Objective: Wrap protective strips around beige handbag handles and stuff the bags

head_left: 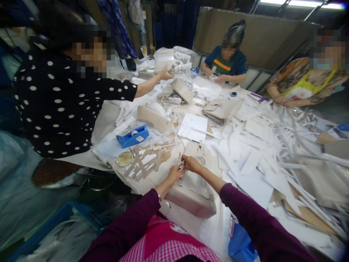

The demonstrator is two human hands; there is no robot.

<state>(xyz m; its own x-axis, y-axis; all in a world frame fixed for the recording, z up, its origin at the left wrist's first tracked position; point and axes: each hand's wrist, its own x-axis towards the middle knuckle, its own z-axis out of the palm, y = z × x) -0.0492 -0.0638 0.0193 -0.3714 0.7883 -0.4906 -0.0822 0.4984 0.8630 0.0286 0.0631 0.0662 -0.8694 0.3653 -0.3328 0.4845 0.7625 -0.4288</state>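
A pale beige handbag [191,203] lies in front of me on the table, its base towards my body. Over its left side my two hands meet. My left hand [176,173] is closed, fingertips pinched on a small piece too tiny to name. Touching the same spot, my right hand [191,163] is also closed, thumb and fingers pressed together. A thin shiny bit shows just above the fingers. Beyond my right hand, a metal clasp [200,145] shines on the bag's upper part. Several flat beige strips [141,165] lie to the left of my hands.
A blue tape dispenser [133,136] and a round yellowish tin [124,158] stand on the left. White paper sheets [193,126] lie ahead; scraps [253,182] cover the right side. More bags [222,111] lie farther back. Co-workers surround the table; one arm [149,85] reaches across from the left.
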